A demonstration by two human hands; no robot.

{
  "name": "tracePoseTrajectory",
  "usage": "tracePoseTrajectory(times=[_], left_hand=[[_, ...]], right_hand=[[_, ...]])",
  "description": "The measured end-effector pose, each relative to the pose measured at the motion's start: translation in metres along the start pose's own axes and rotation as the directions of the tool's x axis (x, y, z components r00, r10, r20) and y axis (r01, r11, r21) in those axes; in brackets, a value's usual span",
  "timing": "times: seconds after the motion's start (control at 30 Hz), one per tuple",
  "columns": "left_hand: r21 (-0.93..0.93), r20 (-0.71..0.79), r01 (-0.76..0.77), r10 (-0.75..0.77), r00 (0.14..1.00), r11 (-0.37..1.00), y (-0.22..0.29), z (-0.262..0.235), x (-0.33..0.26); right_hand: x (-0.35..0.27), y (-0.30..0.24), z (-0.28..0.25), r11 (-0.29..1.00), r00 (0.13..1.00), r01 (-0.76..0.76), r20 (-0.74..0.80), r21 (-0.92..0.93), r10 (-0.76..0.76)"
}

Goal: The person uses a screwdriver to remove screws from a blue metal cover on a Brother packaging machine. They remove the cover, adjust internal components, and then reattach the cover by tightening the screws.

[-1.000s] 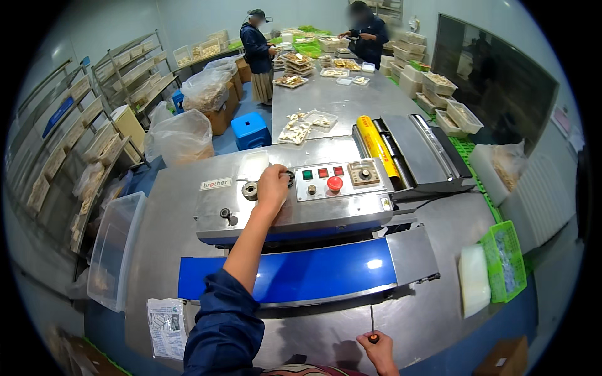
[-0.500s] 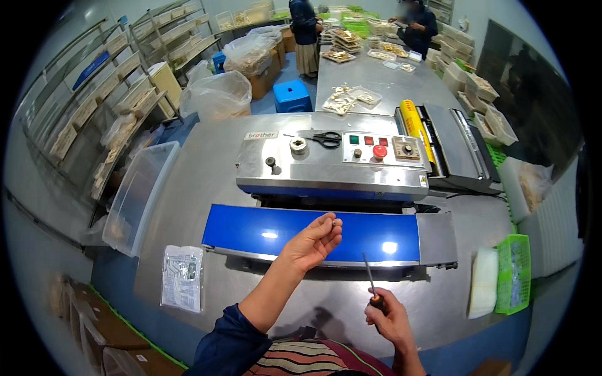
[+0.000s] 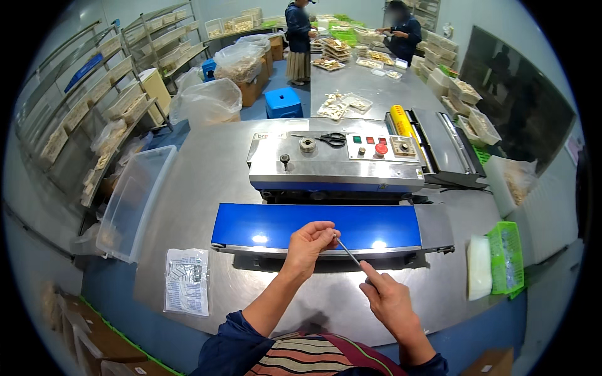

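In front of me stands a steel sealing machine [image 3: 332, 168] with a flat blue conveyor belt [image 3: 351, 222] along its near side. My left hand [image 3: 305, 250] is over the belt, thumb and fingers pinched at a small thing too tiny to name. A screwdriver [image 3: 348, 254] slants up from my right hand [image 3: 390, 302], which wraps its handle, mostly hidden by the palm. The shaft's tip meets the fingertips of my left hand. Black scissors [image 3: 333, 140] and a round metal part [image 3: 307, 145] lie on the machine's top.
A printed plastic packet [image 3: 187, 282] lies left on the steel table [image 3: 251, 301]. A clear bin [image 3: 138, 203] stands beyond it. At right are a green basket [image 3: 505, 257] and a yellow roll [image 3: 402, 122]. Two people work at the far table [image 3: 395, 94], with trays stacked there.
My right hand has turned the screwdriver and brought it up and left, so its tip now reaches my left fingertips. The left hand stays pinched. The view has shifted slightly.
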State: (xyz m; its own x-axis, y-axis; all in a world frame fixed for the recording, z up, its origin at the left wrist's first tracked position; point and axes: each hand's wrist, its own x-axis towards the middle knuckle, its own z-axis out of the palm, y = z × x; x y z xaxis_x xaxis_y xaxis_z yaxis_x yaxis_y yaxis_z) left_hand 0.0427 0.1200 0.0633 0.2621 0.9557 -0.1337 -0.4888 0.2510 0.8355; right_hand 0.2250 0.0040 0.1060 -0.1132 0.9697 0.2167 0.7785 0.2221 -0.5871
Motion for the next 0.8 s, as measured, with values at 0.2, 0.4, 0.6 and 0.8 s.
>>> tracePoseTrajectory(times=[0.2,0.4,0.6,0.8], left_hand=[[0.017,0.078,-0.034,0.033,0.996,0.999,0.016,-0.035,-0.004],[0.148,0.101,-0.123,0.109,0.989,0.981,0.03,-0.075,-0.001],[0.016,-0.038,-0.097,0.097,0.995,0.995,0.041,-0.113,0.009],[-0.165,-0.18,0.015,-0.045,0.983,0.986,0.041,-0.12,0.029]], right_hand=[[0.005,-0.036,0.024,0.999,0.999,-0.024,-0.024,-0.04,0.023],[0.024,-0.073,0.042,0.98,0.991,-0.049,0.116,-0.195,0.072],[0.059,-0.094,0.04,0.942,0.988,-0.11,0.138,0.316,0.069],[0.085,-0.127,0.048,0.909,0.991,-0.087,-0.055,0.407,0.119]])
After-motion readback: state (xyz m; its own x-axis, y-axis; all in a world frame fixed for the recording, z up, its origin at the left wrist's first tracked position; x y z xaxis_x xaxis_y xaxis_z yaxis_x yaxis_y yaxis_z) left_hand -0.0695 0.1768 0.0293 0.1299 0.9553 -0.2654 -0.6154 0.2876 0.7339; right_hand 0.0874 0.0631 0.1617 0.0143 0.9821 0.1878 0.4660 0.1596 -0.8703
